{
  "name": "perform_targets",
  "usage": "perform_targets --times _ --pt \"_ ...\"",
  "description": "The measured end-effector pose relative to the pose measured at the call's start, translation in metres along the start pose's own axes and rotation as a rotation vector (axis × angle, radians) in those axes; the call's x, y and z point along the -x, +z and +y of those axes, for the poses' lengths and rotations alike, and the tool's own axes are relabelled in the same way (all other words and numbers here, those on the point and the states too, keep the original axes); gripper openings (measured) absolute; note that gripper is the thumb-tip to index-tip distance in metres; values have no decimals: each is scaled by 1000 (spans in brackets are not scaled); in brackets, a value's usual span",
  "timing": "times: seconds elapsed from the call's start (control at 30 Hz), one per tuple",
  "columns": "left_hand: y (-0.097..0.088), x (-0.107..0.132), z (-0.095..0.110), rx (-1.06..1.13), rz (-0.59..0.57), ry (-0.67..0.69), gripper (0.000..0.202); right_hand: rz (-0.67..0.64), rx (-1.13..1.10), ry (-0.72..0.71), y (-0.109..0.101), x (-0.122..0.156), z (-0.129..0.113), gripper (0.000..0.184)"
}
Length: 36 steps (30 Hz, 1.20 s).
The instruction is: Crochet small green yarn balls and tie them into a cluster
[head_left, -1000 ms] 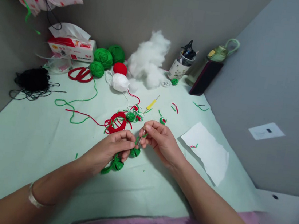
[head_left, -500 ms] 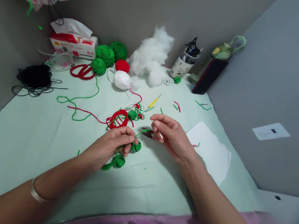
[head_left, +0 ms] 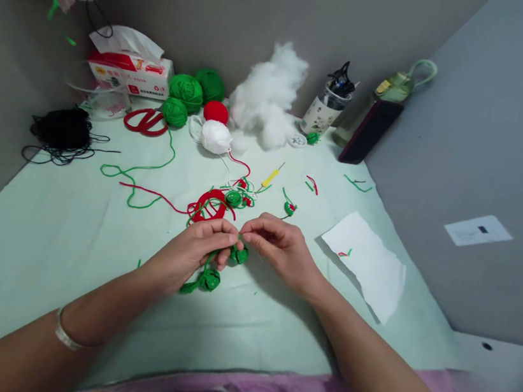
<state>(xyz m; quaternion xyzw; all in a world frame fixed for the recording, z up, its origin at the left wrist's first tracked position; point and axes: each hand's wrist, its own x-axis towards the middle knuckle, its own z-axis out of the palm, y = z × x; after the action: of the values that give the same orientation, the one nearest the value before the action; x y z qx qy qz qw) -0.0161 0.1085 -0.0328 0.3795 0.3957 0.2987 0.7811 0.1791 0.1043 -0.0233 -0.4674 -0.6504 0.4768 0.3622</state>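
Nearest to us, both forearms reach forward over the pale green table cover [head_left: 44, 238]; a bracelet [head_left: 64, 336] sits on the left wrist. Our left hand [head_left: 191, 254] has its fingers closed on a small green crocheted piece [head_left: 238, 255], with a second green crocheted ball [head_left: 209, 279] lying just below the hand, joined to the first by green yarn. Our right hand [head_left: 278, 249] meets the left at the fingertips, thumb and forefinger pinched together at the top of the upper green piece; we cannot tell what thin item, if any, sits in that pinch. The work lies at the table's centre, near the front edge.

Right of the hands lies a white paper sheet [head_left: 368, 265] carrying short yarn scraps. Just beyond the hands we find a red yarn coil [head_left: 207, 205], a small green rosette [head_left: 233, 197] and a yellow-handled crochet hook [head_left: 271, 176].

Further back sit a white yarn ball [head_left: 215, 136], a red yarn ball [head_left: 215, 111], three green yarn balls [head_left: 186, 91] and red scissors [head_left: 146, 121]. A black yarn tangle [head_left: 60, 131] lies far left. Against the far wall stand a tissue box [head_left: 130, 73], white stuffing [head_left: 270, 94], a jar of tools [head_left: 325, 108] and a green bottle [head_left: 391, 91].
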Motion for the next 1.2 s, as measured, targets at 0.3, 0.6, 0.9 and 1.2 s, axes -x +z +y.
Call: perform_targets --times 0.3,0.6,0.9,1.2 --pt "-1 1 -1 -48 -48 -2 23 40 421 -340 0 5 -2 17" --pt "-1 1 0 -41 -40 -1 17 208 665 -425 2 6 3 17" --pt "-1 1 -3 -36 -43 7 12 175 607 -449 0 5 2 15" --pt "2 1 1 73 18 36 19 197 748 -532 4 5 4 14"
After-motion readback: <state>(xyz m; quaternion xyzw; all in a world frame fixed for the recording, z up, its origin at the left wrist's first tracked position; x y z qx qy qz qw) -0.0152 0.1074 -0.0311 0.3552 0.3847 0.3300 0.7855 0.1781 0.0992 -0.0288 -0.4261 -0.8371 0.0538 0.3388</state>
